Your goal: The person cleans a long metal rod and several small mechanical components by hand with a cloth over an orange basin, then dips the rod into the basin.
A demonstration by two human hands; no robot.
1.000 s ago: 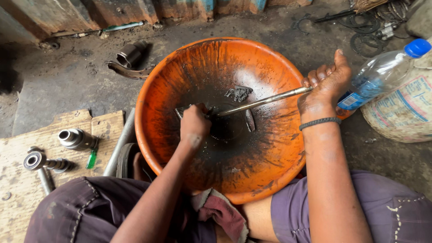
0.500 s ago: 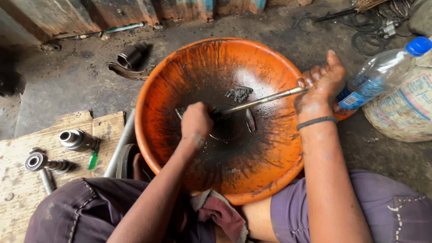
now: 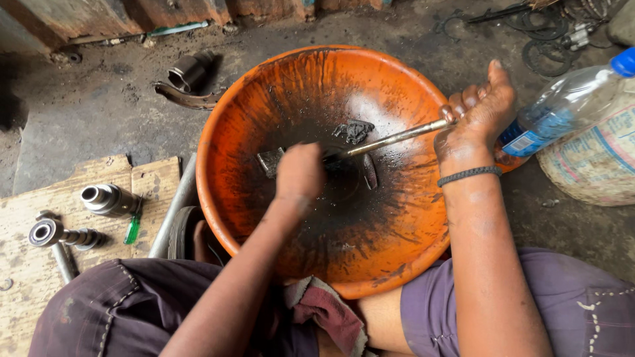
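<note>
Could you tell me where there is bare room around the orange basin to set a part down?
Free: the grey floor left of the orange basin, between the curved metal piece and the wooden board. Crowded: that board, holding metal cylinders, and the right side, with the plastic bottle against the sack.

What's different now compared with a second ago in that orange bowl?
The left hand has slid a little to the right and up along the rod, uncovering a flat grey piece at its left. The whole view shifted slightly, so the bowl sits higher in the picture. The right hand still grips the rod's end at the rim, the bottle still lies beside it, and the metal parts stay on the board.
</note>
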